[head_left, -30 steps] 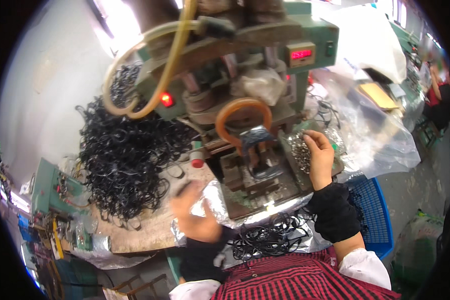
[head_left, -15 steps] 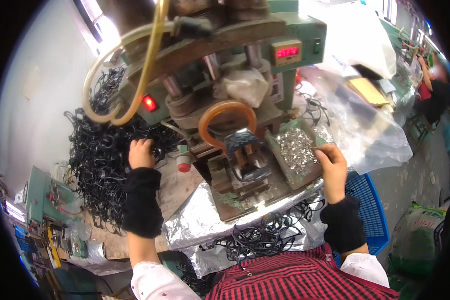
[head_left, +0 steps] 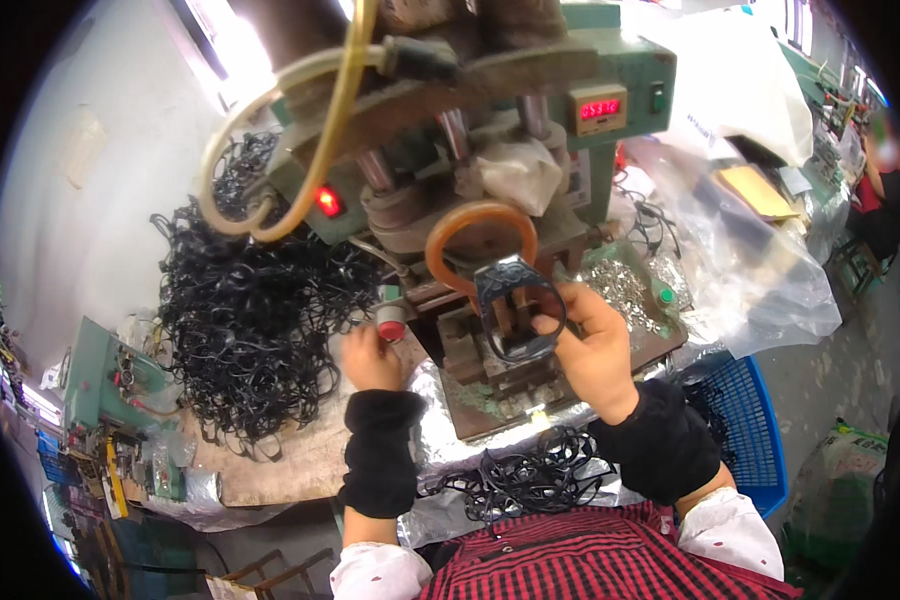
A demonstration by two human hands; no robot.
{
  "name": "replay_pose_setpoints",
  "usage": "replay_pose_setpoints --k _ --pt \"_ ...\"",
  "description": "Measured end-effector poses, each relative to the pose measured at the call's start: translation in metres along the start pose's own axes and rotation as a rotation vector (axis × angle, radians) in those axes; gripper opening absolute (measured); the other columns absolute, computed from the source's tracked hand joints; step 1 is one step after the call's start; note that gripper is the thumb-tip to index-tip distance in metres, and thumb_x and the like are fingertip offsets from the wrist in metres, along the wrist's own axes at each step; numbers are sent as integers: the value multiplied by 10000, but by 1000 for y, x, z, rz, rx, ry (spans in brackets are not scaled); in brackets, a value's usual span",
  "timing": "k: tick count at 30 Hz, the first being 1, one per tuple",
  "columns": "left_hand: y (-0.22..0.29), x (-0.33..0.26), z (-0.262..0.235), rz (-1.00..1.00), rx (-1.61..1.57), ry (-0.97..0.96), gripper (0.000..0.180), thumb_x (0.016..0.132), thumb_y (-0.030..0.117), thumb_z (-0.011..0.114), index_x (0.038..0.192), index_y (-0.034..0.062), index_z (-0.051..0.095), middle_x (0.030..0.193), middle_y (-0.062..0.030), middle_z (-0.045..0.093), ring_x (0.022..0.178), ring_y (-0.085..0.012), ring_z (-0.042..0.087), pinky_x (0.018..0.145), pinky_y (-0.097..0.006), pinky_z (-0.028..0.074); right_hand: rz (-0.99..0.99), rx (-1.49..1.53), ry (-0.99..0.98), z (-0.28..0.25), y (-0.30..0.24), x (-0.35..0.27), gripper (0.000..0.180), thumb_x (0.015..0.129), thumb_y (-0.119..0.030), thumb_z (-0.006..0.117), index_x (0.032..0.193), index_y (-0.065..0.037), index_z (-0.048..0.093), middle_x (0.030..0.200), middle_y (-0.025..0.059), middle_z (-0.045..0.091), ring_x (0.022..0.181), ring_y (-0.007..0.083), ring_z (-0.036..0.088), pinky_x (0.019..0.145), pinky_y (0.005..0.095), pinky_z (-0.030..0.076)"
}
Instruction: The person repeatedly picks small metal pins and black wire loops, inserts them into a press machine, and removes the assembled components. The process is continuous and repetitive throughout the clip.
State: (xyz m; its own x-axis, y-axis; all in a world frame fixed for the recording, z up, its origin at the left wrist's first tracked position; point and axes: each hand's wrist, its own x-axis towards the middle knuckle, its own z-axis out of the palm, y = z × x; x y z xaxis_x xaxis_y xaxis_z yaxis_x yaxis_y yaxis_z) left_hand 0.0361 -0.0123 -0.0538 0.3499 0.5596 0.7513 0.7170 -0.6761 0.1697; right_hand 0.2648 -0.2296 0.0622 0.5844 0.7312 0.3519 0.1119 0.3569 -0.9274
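One black loop (head_left: 503,275) stands at the front of the press (head_left: 400,208), and I see the right hand (head_left: 595,345) pinching its right side. Left of the press's front, the left hand (head_left: 370,358) sits just beside a red button (head_left: 391,329), fingers curled; whether around anything, I can't tell. Metal bits (head_left: 625,285) lie at the press's right.

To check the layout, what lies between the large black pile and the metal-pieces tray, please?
In the head view, the press lies between, with a red button, the black loop and right hand.
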Motion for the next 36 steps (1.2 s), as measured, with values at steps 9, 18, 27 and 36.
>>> replay_pose_setpoints --k 9,18,27,36 --pt "-89 63 1 58 245 -40 159 655 128 701 814 114 704 954 -92 575 925 -313 545 722 -408 452 217 243 -85 15 -11 -1 410 840 38 665 1226 31 528 1001 75 660 951 115 623 842 250 492" --pt "-26 39 -49 -69 28 -149 176 836 40 628 982 87 715 902 -118 662 851 -335 621 734 -408 503 66 49 -132 10 -43 -23 505 826 69 580 1317 39 464 1206 126 605 1075 180 599 956 296 454" --pt "-24 -6 -68 -431 -300 253 147 879 -5 620 1011 13 682 958 -103 674 829 -219 643 749 -299 508 125 -128 89 -46 -1 -11 338 876 23 571 1212 -12 592 1038 16 606 989 108 549 892 246 425" --pt "-10 68 -31 -111 84 -136 119 756 14 639 833 69 712 917 -91 658 866 -293 626 811 -379 518 159 -52 11 -41 7 -17 250 906 28 572 1151 19 617 1057 42 652 981 113 585 893 236 439"
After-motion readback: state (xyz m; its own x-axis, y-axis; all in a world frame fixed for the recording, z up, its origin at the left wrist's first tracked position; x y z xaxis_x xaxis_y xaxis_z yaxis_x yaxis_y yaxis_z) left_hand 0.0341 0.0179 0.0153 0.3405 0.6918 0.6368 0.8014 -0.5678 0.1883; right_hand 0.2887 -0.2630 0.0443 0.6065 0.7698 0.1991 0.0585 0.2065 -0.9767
